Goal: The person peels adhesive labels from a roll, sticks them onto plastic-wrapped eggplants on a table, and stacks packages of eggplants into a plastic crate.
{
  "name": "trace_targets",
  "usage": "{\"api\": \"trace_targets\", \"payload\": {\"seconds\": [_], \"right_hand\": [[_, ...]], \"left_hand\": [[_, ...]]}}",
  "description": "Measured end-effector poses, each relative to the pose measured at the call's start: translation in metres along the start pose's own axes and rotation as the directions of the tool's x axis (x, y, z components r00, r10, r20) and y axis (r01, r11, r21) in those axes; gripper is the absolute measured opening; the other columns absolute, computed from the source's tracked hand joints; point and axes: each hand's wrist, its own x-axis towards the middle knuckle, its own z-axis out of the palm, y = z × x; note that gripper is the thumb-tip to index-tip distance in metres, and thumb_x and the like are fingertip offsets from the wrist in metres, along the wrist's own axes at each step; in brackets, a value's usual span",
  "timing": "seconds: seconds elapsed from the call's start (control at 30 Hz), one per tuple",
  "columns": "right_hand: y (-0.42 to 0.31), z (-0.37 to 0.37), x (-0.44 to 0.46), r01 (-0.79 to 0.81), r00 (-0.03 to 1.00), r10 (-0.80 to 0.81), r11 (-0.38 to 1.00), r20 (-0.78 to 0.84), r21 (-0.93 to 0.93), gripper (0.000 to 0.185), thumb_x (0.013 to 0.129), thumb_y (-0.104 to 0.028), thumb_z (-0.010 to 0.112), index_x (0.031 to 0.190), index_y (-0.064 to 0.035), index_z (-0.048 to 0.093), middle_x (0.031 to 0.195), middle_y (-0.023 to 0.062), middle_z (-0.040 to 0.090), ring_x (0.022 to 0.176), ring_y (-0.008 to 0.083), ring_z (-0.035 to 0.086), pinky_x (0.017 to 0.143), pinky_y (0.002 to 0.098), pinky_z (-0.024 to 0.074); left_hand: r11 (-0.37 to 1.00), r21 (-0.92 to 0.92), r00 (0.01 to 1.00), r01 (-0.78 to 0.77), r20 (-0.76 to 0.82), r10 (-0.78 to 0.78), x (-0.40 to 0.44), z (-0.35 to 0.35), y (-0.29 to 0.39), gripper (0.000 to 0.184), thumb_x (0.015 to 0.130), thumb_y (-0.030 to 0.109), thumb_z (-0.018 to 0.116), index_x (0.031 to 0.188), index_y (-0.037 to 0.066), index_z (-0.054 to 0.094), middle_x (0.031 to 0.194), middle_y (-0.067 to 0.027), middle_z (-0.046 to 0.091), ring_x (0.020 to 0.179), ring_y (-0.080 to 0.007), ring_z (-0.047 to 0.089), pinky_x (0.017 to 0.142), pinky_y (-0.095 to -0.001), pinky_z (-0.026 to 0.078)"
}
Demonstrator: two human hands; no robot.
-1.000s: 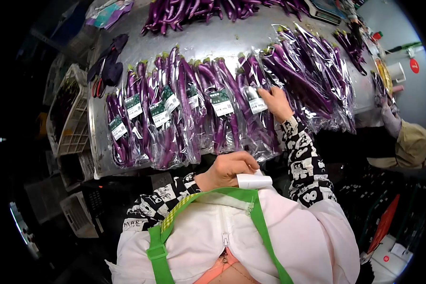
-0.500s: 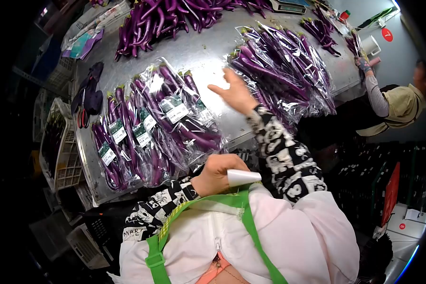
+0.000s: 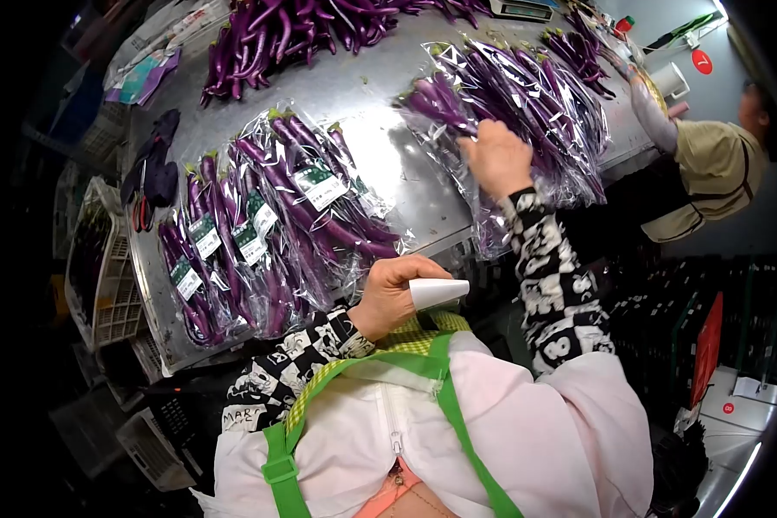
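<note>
Seen from the left hand (image 3: 384,298), which is low in the middle, the right hand (image 3: 501,160) works between one and two o'clock. The left grip is closed round a white paper roll (image 3: 439,293), thumb on top, near the close edge of the tabletop (image 3: 406,194). The right grip pinches the side of a bag of eggplants (image 3: 443,104), with the clear plastic trailing towards six o'clock. Just beside that bag, at its three o'clock, more bagged eggplants (image 3: 531,104) lie in an overlapping heap.

At ten o'clock from the left hand, a row of labelled bags (image 3: 298,186) lies side by side, partly overlapping. Loose eggplants (image 3: 289,39) are piled towards eleven o'clock, and a scale (image 3: 522,9) sits at one o'clock. Between nine and ten o'clock, red-handled scissors (image 3: 142,213) lie against dark cloth (image 3: 153,164). Another person (image 3: 708,173) is between two and three o'clock.
</note>
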Motion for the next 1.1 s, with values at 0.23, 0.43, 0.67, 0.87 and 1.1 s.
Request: {"api": "trace_targets", "payload": {"seconds": [0.23,0.43,0.67,0.87,1.1], "right_hand": [[-0.03,0.089,-0.082,0.015,0.993,-0.028,0.993,0.112,0.115,0.042,0.084,-0.039,0.063,0.097,-0.0005,0.055,0.093,0.0156,0.054,0.091,0.0298,0.052,0.074,0.0416,0.0432],[-0.014,0.007,-0.079,0.041,0.999,-0.014,0.578,-0.04,0.815,0.042,0.085,-0.028,0.066,0.115,0.0,0.056,0.102,0.0095,0.053,0.092,0.0195,0.053,0.08,0.0323,0.0454],[-0.023,-0.008,-0.105,-0.122,0.921,-0.357,0.112,0.154,0.986,0.027,0.082,-0.004,0.068,0.108,0.0001,0.063,0.093,0.0018,0.059,0.079,0.0066,0.056,0.072,0.0195,0.0484],[-0.025,-0.01,-0.107,-0.188,0.925,-0.311,0.12,0.217,0.975,0.018,0.082,-0.003,0.068,0.099,-0.0001,0.067,0.085,0.0007,0.06,0.072,0.0049,0.055,0.064,0.0184,0.0449],[-0.016,0.006,-0.092,-0.104,0.961,-0.23,0.209,0.152,0.972,0.009,0.083,-0.005,0.066,0.091,-0.0006,0.067,0.081,0.0004,0.058,0.075,0.0067,0.055,0.065,0.0204,0.0444]], "left_hand": [[0.979,0.025,0.962,0.205,-0.192,-0.196,0.008,-0.005,-0.004,0.007,0.083,0.002,0.065,0.089,-0.001,0.068,0.083,-0.0043,0.067,0.074,-0.0074,0.06,0.066,-0.0219,0.049],[0.927,-0.348,0.898,0.138,-0.351,-0.265,0.018,-0.01,-0.013,0.014,0.084,0.0,0.063,0.098,-0.001,0.063,0.09,-0.0062,0.067,0.078,-0.0106,0.063,0.071,-0.0242,0.053],[0.935,-0.305,0.933,0.181,-0.247,-0.262,0.015,-0.016,-0.02,0.007,0.083,0.002,0.066,0.089,0.0,0.063,0.083,-0.0039,0.066,0.072,-0.0075,0.061,0.064,-0.0218,0.051],[0.962,-0.186,0.902,0.199,-0.348,-0.254,0.014,-0.014,-0.022,0.013,0.08,0.005,0.071,0.074,0.004,0.06,0.07,0.0015,0.062,0.064,-0.0029,0.055,0.056,-0.0191,0.046],[0.88,0.13,0.851,0.456,-0.353,-0.389,-0.004,-0.024,-0.043,0.019,0.079,0.012,0.069,0.085,-0.006,0.066,0.072,-0.0012,0.065,0.064,-0.0041,0.054,0.057,-0.0224,0.045]]}}
